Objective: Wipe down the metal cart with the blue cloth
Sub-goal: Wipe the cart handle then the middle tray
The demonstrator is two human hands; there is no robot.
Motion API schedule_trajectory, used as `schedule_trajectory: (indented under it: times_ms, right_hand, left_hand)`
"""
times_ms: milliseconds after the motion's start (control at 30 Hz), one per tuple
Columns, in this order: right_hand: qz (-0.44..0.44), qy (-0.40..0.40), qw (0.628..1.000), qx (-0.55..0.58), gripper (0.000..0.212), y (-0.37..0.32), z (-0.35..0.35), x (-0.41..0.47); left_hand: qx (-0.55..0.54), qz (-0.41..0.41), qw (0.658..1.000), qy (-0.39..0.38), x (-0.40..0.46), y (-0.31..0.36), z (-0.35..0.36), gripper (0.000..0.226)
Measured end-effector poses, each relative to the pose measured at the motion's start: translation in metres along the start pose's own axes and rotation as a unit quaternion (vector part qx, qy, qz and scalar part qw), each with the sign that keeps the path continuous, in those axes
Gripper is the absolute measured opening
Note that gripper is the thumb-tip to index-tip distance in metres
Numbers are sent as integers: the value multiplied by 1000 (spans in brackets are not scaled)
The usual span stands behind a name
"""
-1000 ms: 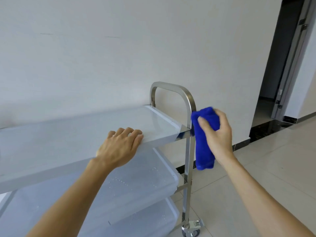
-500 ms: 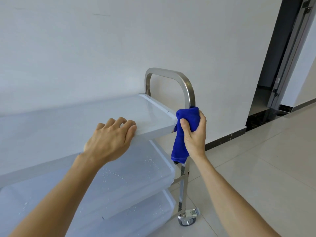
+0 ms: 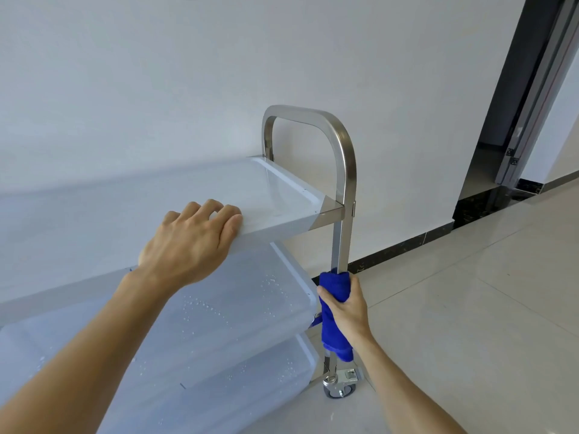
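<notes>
Hands first: the right hand (image 3: pixel 346 311) is curled tight around the blue cloth (image 3: pixel 333 311), which is itself wrapped round the near upright post (image 3: pixel 342 245) of the metal cart (image 3: pixel 282 195), at about the level of the middle shelf (image 3: pixel 250 302) and well above the caster (image 3: pixel 340 386). A tail of cloth hangs below the fist, down the post. The left hand (image 3: pixel 191 245) lies palm down on the front edge of the top shelf, fingers bent over its rim, holding nothing else; it looks to be steadying the cart.

To do this stroke well, I would keep the cloth closed all the way round the post so every face gets rubbed, slide in one steady pull toward the caster, and keep pressing on the top shelf so the cart does not roll. Water beads on the middle and lower shelves suggest those are not yet dried.
</notes>
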State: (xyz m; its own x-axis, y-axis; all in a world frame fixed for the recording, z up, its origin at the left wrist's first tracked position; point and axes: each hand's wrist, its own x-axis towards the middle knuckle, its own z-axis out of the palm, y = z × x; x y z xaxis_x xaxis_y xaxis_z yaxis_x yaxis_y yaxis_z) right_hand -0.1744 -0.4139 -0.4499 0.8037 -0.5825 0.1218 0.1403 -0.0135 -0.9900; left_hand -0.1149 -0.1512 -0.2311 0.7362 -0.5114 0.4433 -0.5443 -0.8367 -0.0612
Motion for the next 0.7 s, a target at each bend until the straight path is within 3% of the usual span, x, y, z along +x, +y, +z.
schedule_trajectory:
  times_ms: [233, 333, 400, 533, 700]
  right_hand:
    - [-135, 92, 986, -30, 52, -86, 22, 38]
    - [-158, 99, 981, -47, 53, -81, 24, 40]
    - [-149, 91, 982, -69, 56, -56, 21, 33]
    - [-42, 20, 995, -82, 49, -4, 4, 17]
    - [-13, -18, 995, -94, 44, -4, -7, 14]
  left_hand:
    - [1, 0, 1000, 10, 3, 0, 1, 35]
    - [-3, 0, 1000, 14, 3, 2, 1, 36]
    - [-2, -1, 1000, 20, 3, 3, 1, 39]
    - [4, -4, 999, 33, 4, 7, 1, 42]
    - [-14, 4, 999, 36, 7, 8, 3, 40]
